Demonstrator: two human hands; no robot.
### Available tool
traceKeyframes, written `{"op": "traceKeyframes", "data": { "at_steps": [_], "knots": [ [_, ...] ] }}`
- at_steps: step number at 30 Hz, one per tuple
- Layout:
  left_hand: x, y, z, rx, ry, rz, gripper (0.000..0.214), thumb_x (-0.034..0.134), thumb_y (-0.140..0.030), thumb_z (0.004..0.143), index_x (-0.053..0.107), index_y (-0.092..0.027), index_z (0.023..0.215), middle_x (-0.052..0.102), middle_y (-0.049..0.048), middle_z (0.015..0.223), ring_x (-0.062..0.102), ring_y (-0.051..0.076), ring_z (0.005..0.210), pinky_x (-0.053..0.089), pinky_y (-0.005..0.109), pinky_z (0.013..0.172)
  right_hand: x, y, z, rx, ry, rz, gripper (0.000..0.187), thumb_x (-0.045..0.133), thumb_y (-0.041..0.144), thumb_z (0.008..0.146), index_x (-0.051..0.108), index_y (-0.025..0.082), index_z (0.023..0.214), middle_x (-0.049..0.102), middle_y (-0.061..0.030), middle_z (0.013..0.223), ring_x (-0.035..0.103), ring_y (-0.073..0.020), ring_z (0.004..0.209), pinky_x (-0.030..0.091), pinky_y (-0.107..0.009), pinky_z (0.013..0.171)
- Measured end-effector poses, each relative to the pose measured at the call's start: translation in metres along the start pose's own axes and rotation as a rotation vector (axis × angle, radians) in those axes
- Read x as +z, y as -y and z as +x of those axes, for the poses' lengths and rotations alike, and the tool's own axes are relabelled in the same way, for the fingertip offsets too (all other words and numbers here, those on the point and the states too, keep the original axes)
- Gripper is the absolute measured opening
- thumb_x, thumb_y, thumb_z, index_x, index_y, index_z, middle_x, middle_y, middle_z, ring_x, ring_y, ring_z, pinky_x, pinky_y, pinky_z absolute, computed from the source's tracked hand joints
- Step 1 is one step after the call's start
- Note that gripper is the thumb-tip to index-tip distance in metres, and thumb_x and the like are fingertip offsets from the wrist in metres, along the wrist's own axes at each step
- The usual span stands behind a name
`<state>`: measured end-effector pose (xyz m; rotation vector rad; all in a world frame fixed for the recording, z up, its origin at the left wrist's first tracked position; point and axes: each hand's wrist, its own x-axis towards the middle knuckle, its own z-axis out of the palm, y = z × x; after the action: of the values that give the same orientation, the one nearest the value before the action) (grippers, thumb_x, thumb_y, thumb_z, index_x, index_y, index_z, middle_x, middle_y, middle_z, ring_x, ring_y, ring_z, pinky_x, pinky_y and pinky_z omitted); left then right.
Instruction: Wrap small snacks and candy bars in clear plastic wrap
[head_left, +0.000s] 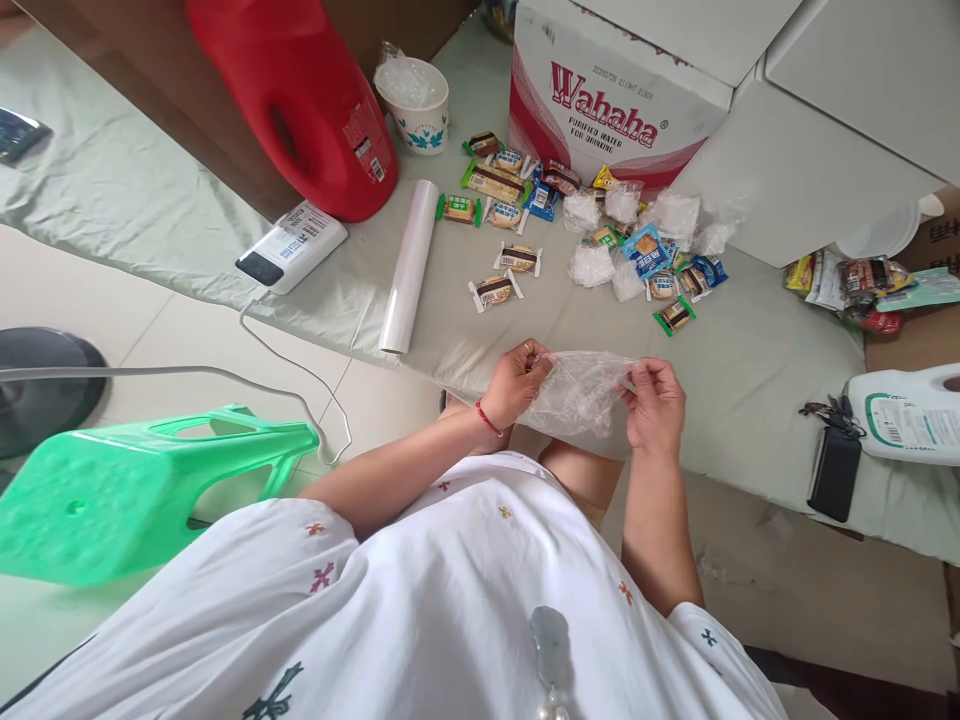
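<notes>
A crinkled sheet of clear plastic wrap point(581, 392) is stretched between my two hands, over the table's near edge. My left hand point(517, 380), with a red bracelet at the wrist, pinches its left corner. At the opposite side, my right hand point(654, 400) grips the sheet between thumb and fingers. Beyond the hands lie several small wrapped biscuits point(495, 290) and a heap of snacks, some bundled in clear wrap point(591, 266). A roll of plastic wrap point(409, 268) rests on the cloth to the left.
A red jug point(300, 110), a paper cup point(414, 105) stuffed with clear plastic and a Wahaha carton point(600, 110) stand at the back. A white power bank point(292, 245) lies left, above a green stool point(135, 490). On the right are a white bottle point(907, 415) and a black case point(834, 472).
</notes>
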<state>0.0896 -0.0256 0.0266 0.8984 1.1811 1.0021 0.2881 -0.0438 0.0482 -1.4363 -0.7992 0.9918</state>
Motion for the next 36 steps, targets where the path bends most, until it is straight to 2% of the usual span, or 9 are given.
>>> {"op": "traceKeyframes", "data": {
  "at_steps": [5, 12, 14, 17, 19, 23, 26, 31, 36],
  "knots": [
    [-0.015, -0.005, 0.013, 0.027, -0.109, 0.008, 0.026, 0.061, -0.043, 0.093, 0.053, -0.021, 0.082, 0.036, -0.0089, 0.056, 0.029, 0.007, 0.047, 0.022, 0.022, 0.047, -0.039, 0.015, 0.01, -0.03, -0.265, 0.002, 0.043, 0.083, 0.053, 0.074, 0.054, 0.024, 0.088, 0.055, 0.0098, 0.065, 0.04, -0.0044, 0.043, 0.027, -0.016, 0.035],
    [-0.029, -0.023, 0.025, -0.073, 0.017, 0.001, 0.029, 0.058, -0.044, 0.096, 0.055, -0.02, 0.079, 0.031, -0.0084, 0.057, 0.026, 0.007, 0.047, 0.022, 0.022, 0.045, -0.084, -0.001, 0.017, 0.165, -0.124, -0.095, 0.047, 0.086, 0.053, 0.066, 0.057, 0.021, 0.085, 0.053, 0.0085, 0.063, 0.036, -0.0036, 0.043, 0.024, -0.017, 0.038],
    [-0.029, -0.023, 0.029, -0.098, 0.003, 0.032, 0.03, 0.056, -0.043, 0.096, 0.055, -0.02, 0.077, 0.031, -0.0078, 0.057, 0.027, 0.008, 0.048, 0.023, 0.022, 0.046, -0.092, -0.007, 0.018, 0.08, -0.21, -0.326, 0.044, 0.081, 0.056, 0.071, 0.061, 0.02, 0.086, 0.056, 0.0053, 0.066, 0.044, -0.0073, 0.049, 0.034, -0.02, 0.043],
    [-0.026, -0.021, 0.033, -0.133, -0.03, 0.068, 0.03, 0.055, -0.041, 0.097, 0.055, -0.019, 0.076, 0.033, -0.0072, 0.057, 0.029, 0.008, 0.049, 0.023, 0.022, 0.047, -0.094, -0.004, 0.01, -0.243, -0.369, -0.609, 0.037, 0.068, 0.056, 0.086, 0.065, 0.019, 0.093, 0.061, -0.0003, 0.077, 0.055, -0.0134, 0.064, 0.048, -0.028, 0.06],
    [-0.024, -0.02, 0.034, -0.157, -0.028, 0.064, 0.03, 0.054, -0.039, 0.098, 0.055, -0.02, 0.076, 0.033, -0.0072, 0.056, 0.03, 0.008, 0.048, 0.023, 0.023, 0.047, -0.085, 0.004, -0.002, -0.478, -0.298, -0.692, 0.034, 0.065, 0.054, 0.091, 0.066, 0.021, 0.099, 0.065, -0.0041, 0.088, 0.06, -0.0174, 0.077, 0.052, -0.034, 0.072],
    [-0.021, -0.017, 0.037, -0.185, -0.043, 0.004, 0.029, 0.056, -0.037, 0.098, 0.053, -0.02, 0.074, 0.036, -0.0065, 0.058, 0.031, 0.008, 0.046, 0.021, 0.024, 0.046, -0.051, 0.011, -0.025, -0.701, 0.233, -0.899, 0.046, 0.082, 0.053, 0.08, 0.07, 0.028, 0.116, 0.067, -0.0118, 0.12, 0.059, -0.03, 0.113, 0.048, -0.048, 0.1],
    [-0.023, -0.015, 0.04, -0.195, -0.068, -0.032, 0.03, 0.059, -0.037, 0.097, 0.054, -0.02, 0.073, 0.037, -0.0064, 0.057, 0.031, 0.008, 0.046, 0.02, 0.024, 0.046, -0.036, 0.002, -0.028, -0.636, 0.396, -0.979, 0.025, 0.074, 0.041, 0.089, 0.075, 0.032, 0.113, 0.071, -0.0096, 0.117, 0.057, -0.0314, 0.115, 0.043, -0.053, 0.106],
    [-0.033, -0.013, 0.049, -0.249, -0.097, -0.018, 0.033, 0.067, -0.037, 0.093, 0.053, -0.02, 0.069, 0.036, -0.0068, 0.054, 0.029, 0.007, 0.045, 0.018, 0.025, 0.046, -0.052, -0.003, -0.02, -0.465, 0.254, -0.701, 0.013, 0.068, 0.039, 0.093, 0.078, 0.031, 0.095, 0.071, -0.0046, 0.091, 0.061, -0.0233, 0.089, 0.052, -0.043, 0.086],
    [-0.037, -0.023, 0.05, -0.196, -0.076, -0.186, 0.029, 0.076, -0.04, 0.086, 0.056, -0.02, 0.091, 0.054, -0.0022, 0.072, 0.046, 0.009, 0.056, 0.032, 0.021, 0.05, -0.053, 0.004, -0.026, -0.014, 0.125, -0.305, 0.029, 0.08, 0.05, 0.081, 0.075, 0.023, 0.089, 0.061, 0.0008, 0.077, 0.051, -0.0119, 0.065, 0.046, -0.023, 0.052]
  ]
}}
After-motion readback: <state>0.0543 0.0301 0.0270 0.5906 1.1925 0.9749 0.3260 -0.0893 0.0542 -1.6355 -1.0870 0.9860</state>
